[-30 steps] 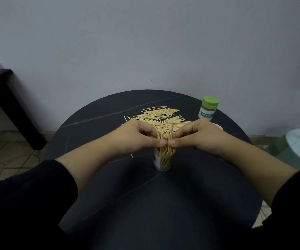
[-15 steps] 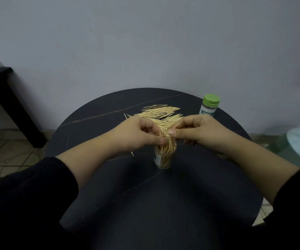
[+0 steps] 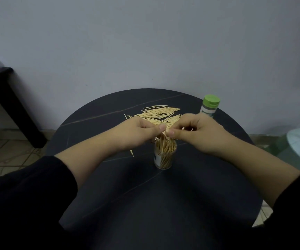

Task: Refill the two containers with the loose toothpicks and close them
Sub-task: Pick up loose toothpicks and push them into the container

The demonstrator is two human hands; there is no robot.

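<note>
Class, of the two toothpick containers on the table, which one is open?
The clear container in front is open, toothpicks poking out. The other container, back right, has its green cap on.

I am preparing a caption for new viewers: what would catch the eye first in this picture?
The left hand and the right hand meet above the middle of the dark round table, pinching upright toothpicks in an open clear container. Behind them lies a pale pile of loose toothpicks; a green-capped container stands closed at the far right edge.
</note>
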